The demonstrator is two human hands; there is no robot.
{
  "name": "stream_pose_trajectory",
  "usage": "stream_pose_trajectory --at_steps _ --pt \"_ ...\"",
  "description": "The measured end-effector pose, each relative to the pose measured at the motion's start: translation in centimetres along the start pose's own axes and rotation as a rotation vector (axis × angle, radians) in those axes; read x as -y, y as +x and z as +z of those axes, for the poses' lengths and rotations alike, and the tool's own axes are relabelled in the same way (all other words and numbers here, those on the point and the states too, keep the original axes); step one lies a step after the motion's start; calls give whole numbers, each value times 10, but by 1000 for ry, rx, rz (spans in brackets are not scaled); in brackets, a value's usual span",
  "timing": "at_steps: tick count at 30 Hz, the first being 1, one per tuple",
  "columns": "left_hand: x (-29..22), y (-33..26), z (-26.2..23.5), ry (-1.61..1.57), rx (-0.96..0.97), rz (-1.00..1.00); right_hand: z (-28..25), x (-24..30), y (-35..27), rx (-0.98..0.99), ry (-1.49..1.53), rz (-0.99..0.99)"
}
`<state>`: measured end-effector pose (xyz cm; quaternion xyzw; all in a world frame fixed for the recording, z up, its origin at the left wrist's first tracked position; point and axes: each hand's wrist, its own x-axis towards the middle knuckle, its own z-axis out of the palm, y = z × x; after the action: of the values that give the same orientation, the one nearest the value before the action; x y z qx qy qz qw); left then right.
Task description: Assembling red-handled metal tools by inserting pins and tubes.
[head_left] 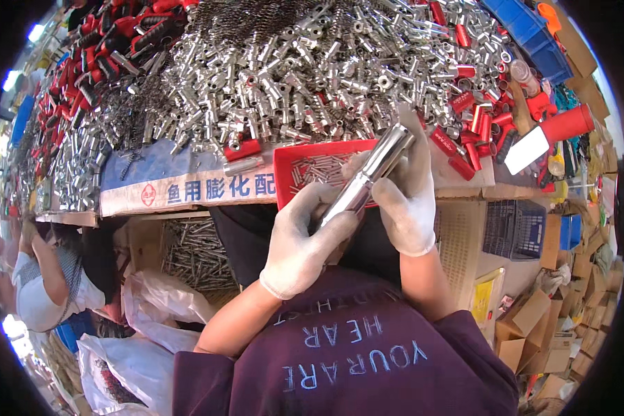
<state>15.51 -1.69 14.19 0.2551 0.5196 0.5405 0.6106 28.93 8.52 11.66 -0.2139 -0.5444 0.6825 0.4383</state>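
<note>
A shiny metal tube (373,165) slants up and to the right in front of my chest, with a stepped joint partway along it. My left hand (304,239), in a white glove, is closed round its lower end. My right hand (408,211), gloved in white with greyish fingers, holds its upper part; the thumb presses the near side and the other fingers are partly hidden behind it. Behind the tube, at the bench edge, sits a red tray (281,173) holding small metal pins (319,170).
A large heap of metal fittings (291,83) covers the bench. Red-handled parts (111,41) lie at left, red sleeves (478,132) at right. A blue bin (534,38) stands far right, a dark crate (513,229) below. At left, another person (48,284) sits near white sacks (132,364).
</note>
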Motion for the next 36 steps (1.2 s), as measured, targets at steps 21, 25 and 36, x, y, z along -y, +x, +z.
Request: stream_pose_trajectory --at_steps 21,25,36 --pt "-4 26 -50 1133 -635 597 -24 -24 -1 -389 686 187" --pt "3 52 -117 1520 -870 341 -17 -26 4 -414 668 290" --pt "24 69 -109 1518 -991 405 0 -20 4 -105 396 470"
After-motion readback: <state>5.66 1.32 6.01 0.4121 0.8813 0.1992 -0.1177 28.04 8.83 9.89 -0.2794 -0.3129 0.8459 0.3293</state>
